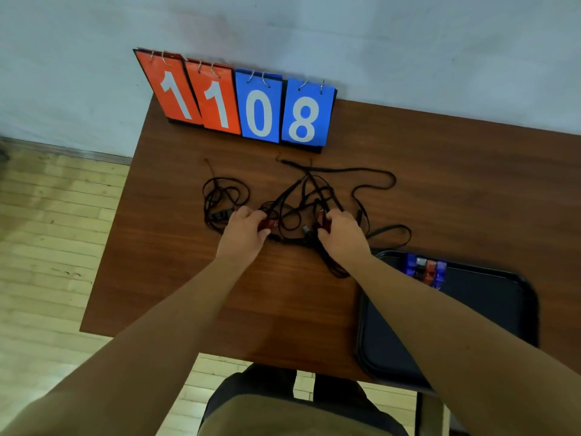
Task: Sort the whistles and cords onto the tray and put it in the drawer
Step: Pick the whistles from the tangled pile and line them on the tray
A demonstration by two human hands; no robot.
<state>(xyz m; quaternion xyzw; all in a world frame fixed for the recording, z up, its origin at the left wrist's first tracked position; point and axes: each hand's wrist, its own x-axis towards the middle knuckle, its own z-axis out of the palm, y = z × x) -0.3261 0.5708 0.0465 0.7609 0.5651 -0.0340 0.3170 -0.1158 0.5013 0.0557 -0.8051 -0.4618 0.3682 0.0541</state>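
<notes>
Holding red whistle in each hand: left hand (245, 226) pinching red whistle (267, 224), right hand (341, 229) gripping second whistle (321, 219), both centre frame amid tangled cords (309, 196). Tray (490, 309) lower right, nearest our right hand; we judge drop-off goes rightward.

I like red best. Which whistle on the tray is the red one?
The red whistle is third from the left in the row on the tray, between the dark whistle and a blue whistle.

Scoreboard (239, 102) reads 1108, on table (176, 247).
</notes>
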